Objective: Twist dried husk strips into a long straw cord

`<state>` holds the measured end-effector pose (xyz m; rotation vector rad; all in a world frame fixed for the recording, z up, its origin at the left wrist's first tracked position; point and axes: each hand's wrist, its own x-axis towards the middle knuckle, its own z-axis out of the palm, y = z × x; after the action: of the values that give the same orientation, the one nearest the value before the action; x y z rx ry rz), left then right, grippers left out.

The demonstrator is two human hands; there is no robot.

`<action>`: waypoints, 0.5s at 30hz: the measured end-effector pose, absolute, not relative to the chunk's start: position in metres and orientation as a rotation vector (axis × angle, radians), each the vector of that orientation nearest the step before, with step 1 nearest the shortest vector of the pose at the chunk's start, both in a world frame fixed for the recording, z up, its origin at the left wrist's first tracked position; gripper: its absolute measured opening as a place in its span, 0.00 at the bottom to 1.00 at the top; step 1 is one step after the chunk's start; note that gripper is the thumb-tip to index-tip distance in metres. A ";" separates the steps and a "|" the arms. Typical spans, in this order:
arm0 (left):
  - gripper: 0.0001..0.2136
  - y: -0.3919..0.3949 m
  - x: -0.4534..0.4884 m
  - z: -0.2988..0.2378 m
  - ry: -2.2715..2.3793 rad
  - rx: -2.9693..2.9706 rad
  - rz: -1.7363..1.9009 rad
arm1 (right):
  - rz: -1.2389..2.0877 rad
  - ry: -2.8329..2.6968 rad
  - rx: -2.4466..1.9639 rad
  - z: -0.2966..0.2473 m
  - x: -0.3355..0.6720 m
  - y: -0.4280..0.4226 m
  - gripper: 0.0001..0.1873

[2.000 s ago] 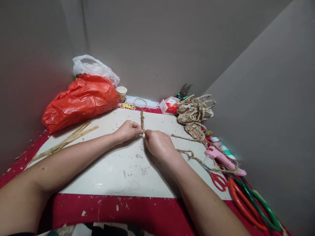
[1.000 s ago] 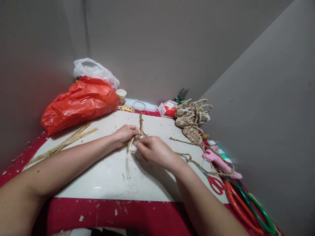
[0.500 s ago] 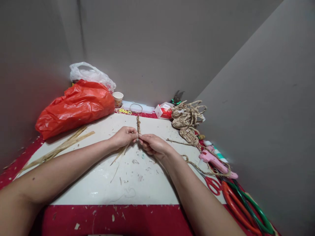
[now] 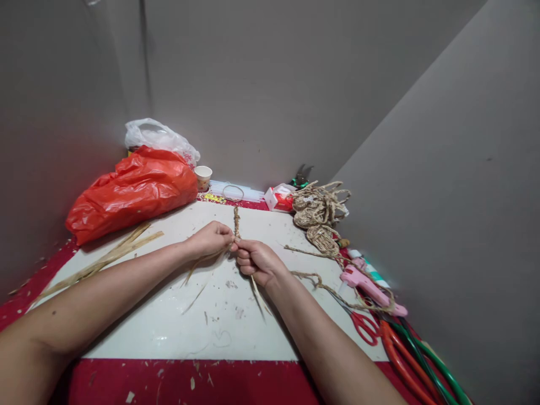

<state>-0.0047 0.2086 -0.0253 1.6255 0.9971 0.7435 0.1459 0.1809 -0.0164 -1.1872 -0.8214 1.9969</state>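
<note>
A short braided straw cord [image 4: 237, 221] points away from me over the white board [image 4: 169, 337]. At its near end my left hand [image 4: 214, 238] and my right hand [image 4: 258, 260] meet, fingertips almost touching. Thumb and finger of the left hand pinch the straw strands, and thin loose strands [image 4: 196, 270] trail below that hand. My right hand is closed round other strands; their pale ends [image 4: 259, 295] stick out beneath its fist. The exact crossing of the strands is hidden by the fingers.
Loose straw strips [image 4: 113, 252] and a red plastic bag [image 4: 135, 188] lie left. At the back stand a paper cup [image 4: 203, 179] and tissue pack [image 4: 280, 198]. Coiled straw ropes [image 4: 320, 211], a pink glue gun [image 4: 371, 288], red scissors [image 4: 366, 327] and large red-green handles [image 4: 407, 357] line the right.
My right hand has closed more into a fist, and straw ends now show below it. The left hand has turned slightly over the strands. The whole view has shifted a little.
</note>
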 end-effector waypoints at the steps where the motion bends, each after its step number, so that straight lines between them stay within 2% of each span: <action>1: 0.08 0.208 -0.005 -0.024 1.003 1.629 0.739 | 1.946 -0.831 -1.214 -0.017 0.144 0.180 0.06; 5: 0.07 0.202 -0.005 -0.010 1.093 1.694 0.677 | 1.786 -0.839 -1.287 -0.016 0.136 0.175 0.06; 10: 0.06 0.186 0.001 0.003 1.198 1.657 0.539 | 1.736 -0.751 -1.285 -0.017 0.128 0.172 0.13; 15: 0.07 0.173 0.010 -0.004 1.227 1.706 0.658 | 1.746 -0.742 -1.221 -0.021 0.127 0.171 0.13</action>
<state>0.0096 0.1734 -0.0041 1.7064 1.2266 0.6580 0.1271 0.1713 -0.0207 -1.2206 -0.7419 1.7456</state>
